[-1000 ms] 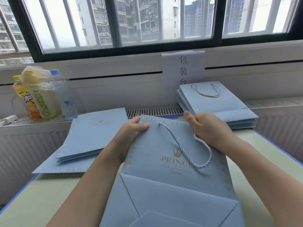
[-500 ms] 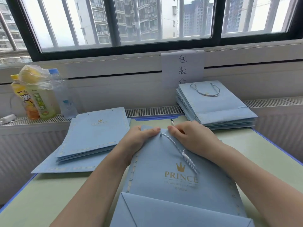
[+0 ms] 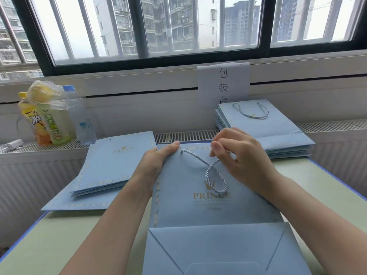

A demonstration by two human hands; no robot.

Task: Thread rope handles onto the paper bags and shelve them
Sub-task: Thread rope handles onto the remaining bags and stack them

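A flat pale-blue paper bag (image 3: 184, 207) with gold PRINCE lettering lies at centre frame on the bench (image 3: 59, 235). The left hand (image 3: 156, 161) grips its top edge; the right hand (image 3: 238, 155) pinches the twisted rope handle (image 3: 213, 176) between curled fingers (image 3: 217, 147).

Barred window (image 3: 178, 26) shows daylit towers; radiator grille (image 3: 184, 135) behind pale green table (image 3: 59, 235).

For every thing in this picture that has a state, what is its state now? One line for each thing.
Bag in work: flat on the table, bottom flap folded up.
Rope handle: one end at the bag's left hole, rest loose in a loop.
Left hand: grips the bag's top edge.
Right hand: pinches the rope.
Right stack: flat, top bag has its handle.
Left stack: flat, no handles visible.
Water bottle: upright, capped.
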